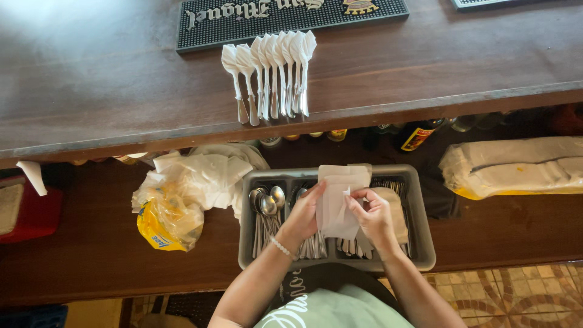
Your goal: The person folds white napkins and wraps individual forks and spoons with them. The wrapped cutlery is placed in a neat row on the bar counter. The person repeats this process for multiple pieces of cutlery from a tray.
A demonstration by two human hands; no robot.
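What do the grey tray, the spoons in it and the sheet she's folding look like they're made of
Grey tray: likely moulded plastic, matte, with rounded dividers. Spoons: metal, probably stainless steel, shiny with bright glints. Sheet held by the left hand and right hand: thin white paper napkin, soft and creased.

my arms: both run off the bottom edge — only forearms show.
my right hand (375,217): palm side hidden behind the white napkin (340,203) I hold.
my left hand (302,217): fingertips tucked under the napkin.
cutlery tray (425,243): middle compartments covered by my hands; what lies there I cannot tell.
bottles (419,135): under the counter, tops hidden in shadow.
black bar mat (243,21): cut off by the top edge.
red box (30,212): cut off at the left edge.
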